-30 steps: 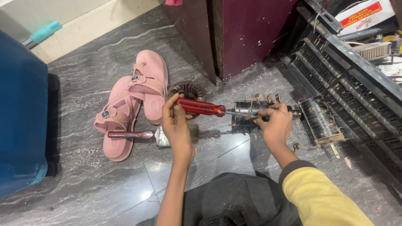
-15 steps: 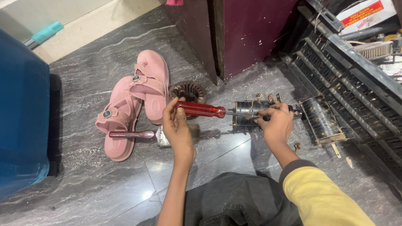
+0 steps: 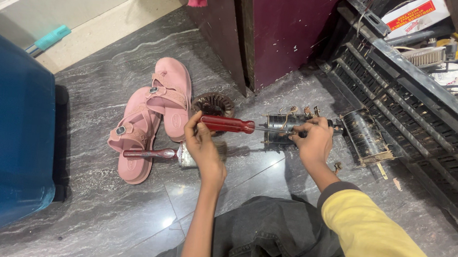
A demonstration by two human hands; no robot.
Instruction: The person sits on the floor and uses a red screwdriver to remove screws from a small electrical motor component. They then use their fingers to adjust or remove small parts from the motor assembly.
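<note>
My left hand (image 3: 200,142) grips the red handle of a screwdriver (image 3: 228,124), held level with its shaft pointing right into a small dark wound motor part (image 3: 283,126) on the floor. Fingers of my right hand (image 3: 313,142) close on the right end of that part, steadying it. Just behind the screwdriver handle sits a round copper-wound coil ring (image 3: 213,104). A hammer with a dark red handle (image 3: 149,153) lies on the floor left of my left wrist.
A pair of pink sandals (image 3: 149,115) lies to the left. A blue container (image 3: 8,134) fills the left edge. A maroon cabinet (image 3: 284,30) stands behind, a black slatted rack (image 3: 423,120) to the right, and another barrel-shaped part (image 3: 365,137) beside it.
</note>
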